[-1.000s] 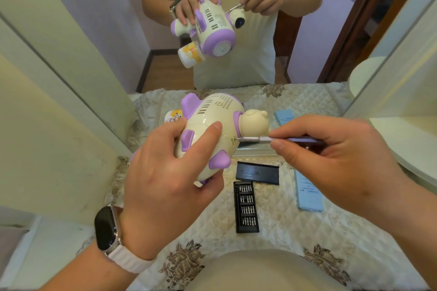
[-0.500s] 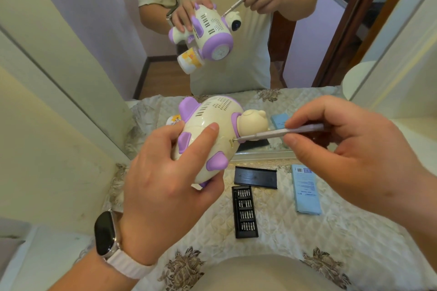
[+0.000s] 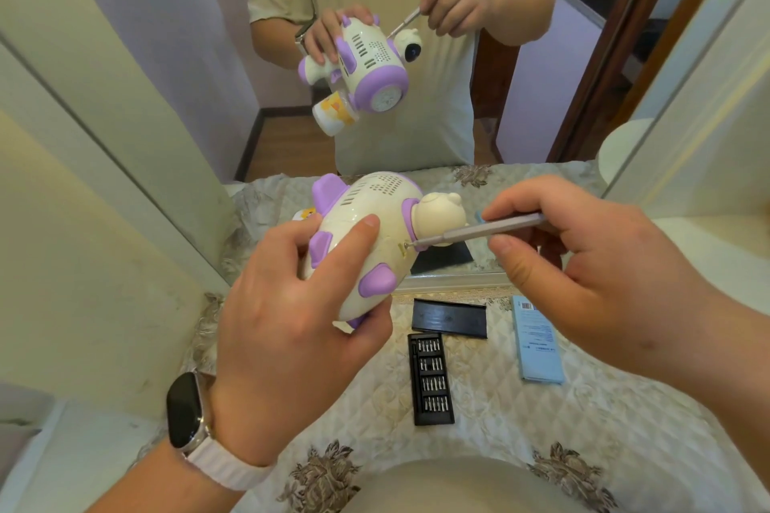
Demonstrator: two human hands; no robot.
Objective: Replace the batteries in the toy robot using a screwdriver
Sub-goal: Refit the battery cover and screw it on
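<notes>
One hand [image 3: 283, 329] gripping toy robot [image 3: 366, 212], screwdriver [image 3: 479, 231] (tip indistinct)

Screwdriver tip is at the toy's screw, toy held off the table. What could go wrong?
The left hand alone holds the toy robot in mid-air; a push from the screwdriver in the right hand might slip off the screw toward the nearby fingers.
A loosened screw could fall onto the patterned cloth and be hard to find.

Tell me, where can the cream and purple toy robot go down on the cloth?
Bare quilted cloth lies between the black screwdriver-bit tray and the light-blue flat box, and more in front of both. Further back it is crowded: the flat black lid lies just behind the tray.
</notes>
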